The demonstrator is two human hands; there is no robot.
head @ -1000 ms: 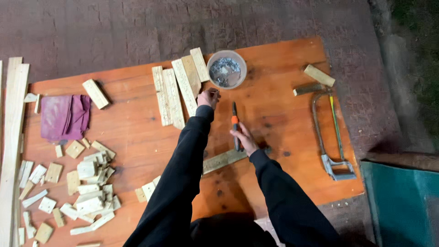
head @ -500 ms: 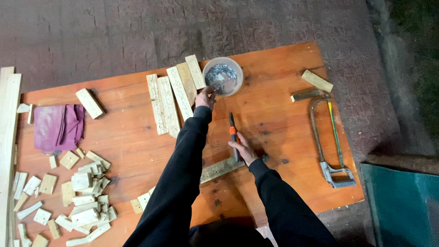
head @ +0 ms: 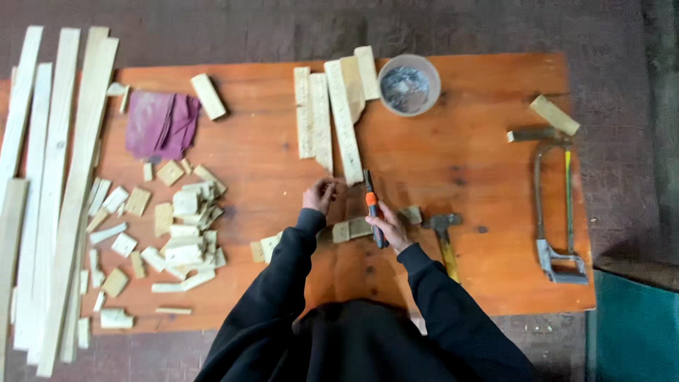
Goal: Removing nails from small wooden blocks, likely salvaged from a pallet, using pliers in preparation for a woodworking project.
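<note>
Pulled back from the grey tub (head: 409,83), the left hand (head: 320,195) now pinches something too small to identify; the right hand (head: 387,225) grips an orange-handled tool (head: 372,205) over a wooden strip (head: 353,228) mid-table.

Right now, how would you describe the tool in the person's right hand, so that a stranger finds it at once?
On the orange-brown wooden table, look near the front middle, left of the hammer. The right hand grips a slim dark tool with an orange collar, pointing away from the person. No other tool there shows orange.
</note>
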